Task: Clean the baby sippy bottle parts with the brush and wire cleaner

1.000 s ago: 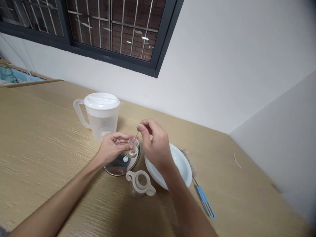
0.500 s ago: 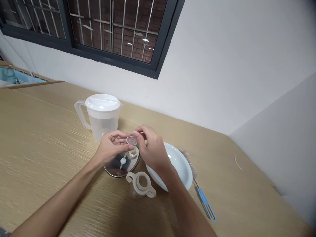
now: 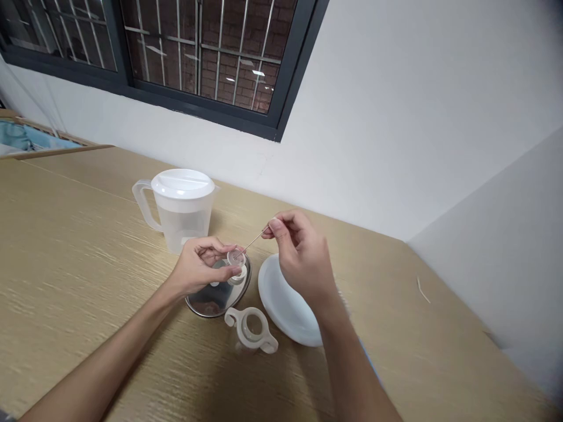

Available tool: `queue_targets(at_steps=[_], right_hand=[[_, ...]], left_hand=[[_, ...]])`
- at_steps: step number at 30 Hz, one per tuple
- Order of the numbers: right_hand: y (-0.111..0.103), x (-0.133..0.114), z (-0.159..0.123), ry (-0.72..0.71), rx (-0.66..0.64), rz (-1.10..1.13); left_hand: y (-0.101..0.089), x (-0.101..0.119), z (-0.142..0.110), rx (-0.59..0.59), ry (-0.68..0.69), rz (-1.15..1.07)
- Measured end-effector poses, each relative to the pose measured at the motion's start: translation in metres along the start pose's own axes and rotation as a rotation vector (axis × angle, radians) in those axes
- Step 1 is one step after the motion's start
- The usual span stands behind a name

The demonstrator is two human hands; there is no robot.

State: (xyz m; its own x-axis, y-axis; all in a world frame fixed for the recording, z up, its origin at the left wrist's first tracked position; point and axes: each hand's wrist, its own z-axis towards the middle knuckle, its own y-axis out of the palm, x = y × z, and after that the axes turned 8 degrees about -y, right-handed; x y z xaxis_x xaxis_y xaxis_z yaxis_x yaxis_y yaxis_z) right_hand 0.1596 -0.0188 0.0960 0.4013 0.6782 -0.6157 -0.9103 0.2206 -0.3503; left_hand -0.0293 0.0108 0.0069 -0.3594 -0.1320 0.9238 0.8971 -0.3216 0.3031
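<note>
My left hand [image 3: 200, 265] pinches a small clear round plastic disc [image 3: 236, 258] between thumb and fingertips, above a shiny metal tray [image 3: 206, 307]. In my right hand [image 3: 303, 252], up and to the right, thumb and fingers are closed on one end of a thin rod [image 3: 253, 241]. The rod slants down, and its lower end meets the disc; whether it passes through cannot be made out. On the tray, a small whitish ring-shaped part [image 3: 238, 276] lies partly behind my left thumb. In front stands a clear baby bottle [image 3: 248, 328] with a two-handled collar and open top.
Behind my left hand stands a lidded translucent pitcher [image 3: 183, 205] holding liquid. A pale bowl [image 3: 285, 316] sits under my right forearm, which mostly hides a blue-handled brush [image 3: 372, 360]. A wall and barred window border the wooden table [image 3: 88, 234].
My right hand has moved up and right, away from my left hand, so a length of the thin rod now shows. My left hand still holds the disc in nearly the same place.
</note>
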Motion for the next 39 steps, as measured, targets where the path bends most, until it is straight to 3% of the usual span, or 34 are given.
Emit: queue_targets(at_steps=[15,24,39], right_hand=[[-0.021,-0.011,0.005,-0.088,0.134,-0.075],[-0.058,-0.025,0.011,-0.173,0.462,-0.107],[-0.039,-0.024,0.007,-0.115,0.287,-0.093]], left_hand=[[0.003,0.002,-0.002,-0.017,0.073,0.067],[0.002,0.002,-0.002,0.013,0.059,0.088],[0.003,0.002,-0.002,-0.008,0.099,0.030]])
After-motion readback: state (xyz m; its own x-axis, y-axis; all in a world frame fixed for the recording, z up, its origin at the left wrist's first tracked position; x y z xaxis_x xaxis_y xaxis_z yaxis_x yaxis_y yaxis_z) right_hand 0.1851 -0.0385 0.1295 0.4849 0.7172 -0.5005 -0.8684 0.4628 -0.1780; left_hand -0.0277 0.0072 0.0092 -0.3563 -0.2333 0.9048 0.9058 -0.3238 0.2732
